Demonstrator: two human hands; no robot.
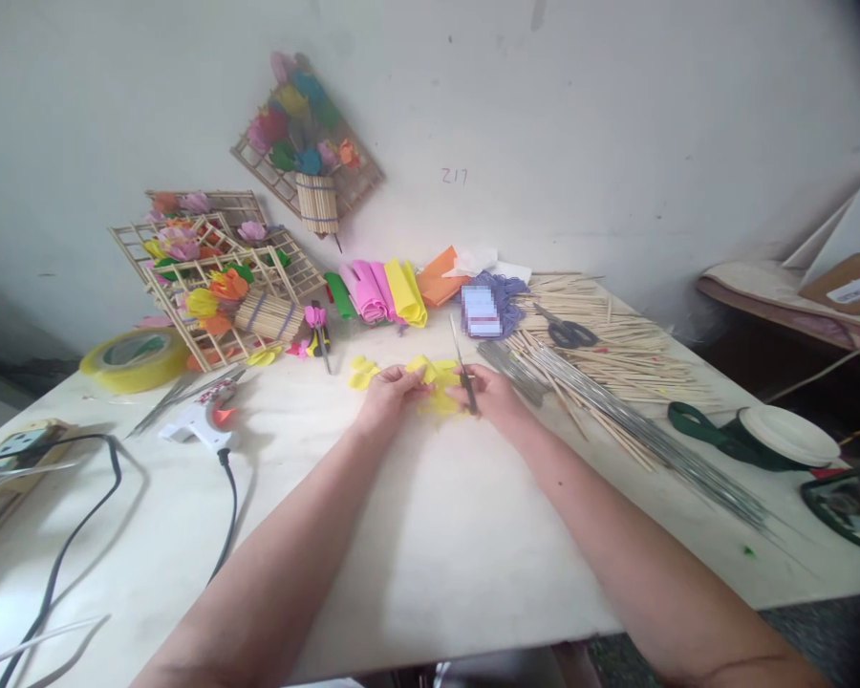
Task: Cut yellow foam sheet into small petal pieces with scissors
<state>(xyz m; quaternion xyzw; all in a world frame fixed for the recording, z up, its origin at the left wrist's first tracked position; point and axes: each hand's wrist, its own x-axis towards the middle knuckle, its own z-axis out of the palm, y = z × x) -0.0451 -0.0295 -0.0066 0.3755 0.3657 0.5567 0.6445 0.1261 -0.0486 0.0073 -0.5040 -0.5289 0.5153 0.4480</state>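
Observation:
Near the middle of the table, my left hand (393, 397) pinches a piece of yellow crepe paper (417, 368) between thumb and fingers. Just to its right, my right hand (488, 390) is closed around a pair of scissors (465, 377), whose blades point up and away from me. More yellow paper pieces (440, 392) lie between and under the hands. A few cut yellow petals (362, 373) rest on the table left of my left hand. The fingertips of both hands are small and partly hidden.
White glue gun (199, 422) with a black cord, yellow tape roll (135, 361) and bamboo frames with paper flowers (222, 287) stand left. Rolled crepe paper (405, 291) lies behind my hands. Bamboo sticks (616, 334), metal wires (645, 430), spare scissors (571, 332) and green tape (698, 425) lie right.

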